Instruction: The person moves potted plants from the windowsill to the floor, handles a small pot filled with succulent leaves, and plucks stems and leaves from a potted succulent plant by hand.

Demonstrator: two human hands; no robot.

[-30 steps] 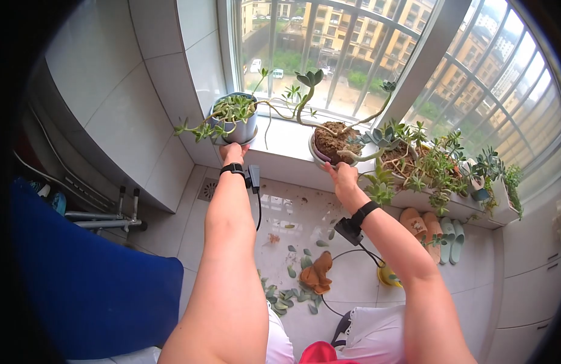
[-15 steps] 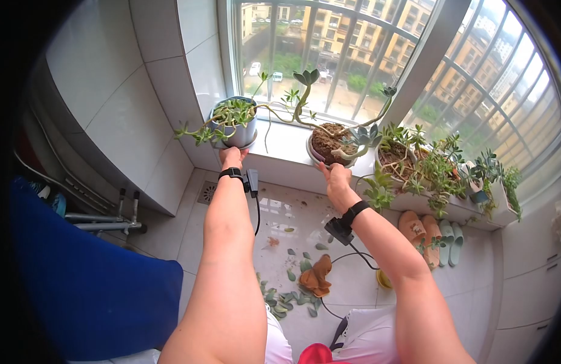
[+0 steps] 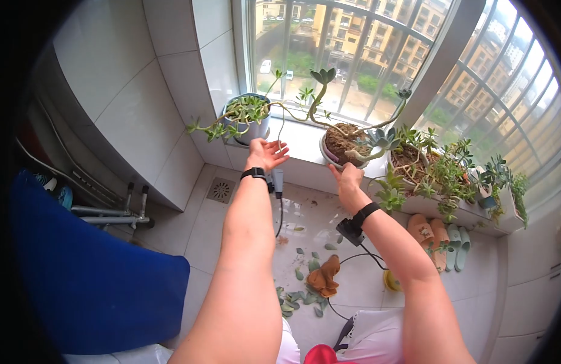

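My left hand is open, palm up and fingers spread, just in front of the sill's edge. A thin hanging stem comes down to its fingertips; whether they touch I cannot tell. Behind it stands a blue-grey pot of trailing succulent. My right hand holds the near rim of a round flower pot, thumb and fingers at its edge. Brown soil fills that pot, and long bare stems with a grey-green rosette grow from it. Both wrists wear black straps with small cabled devices.
A long planter of succulents lines the sill to the right, below the barred window. On the tiled floor lie fallen leaves, a brown cloth-like item, slippers and a yellow container. Blue fabric hangs at left.
My left hand has let go of the blue-grey pot's base, moved right and opened palm up. My right hand still holds the round pot. The view has shifted slightly.
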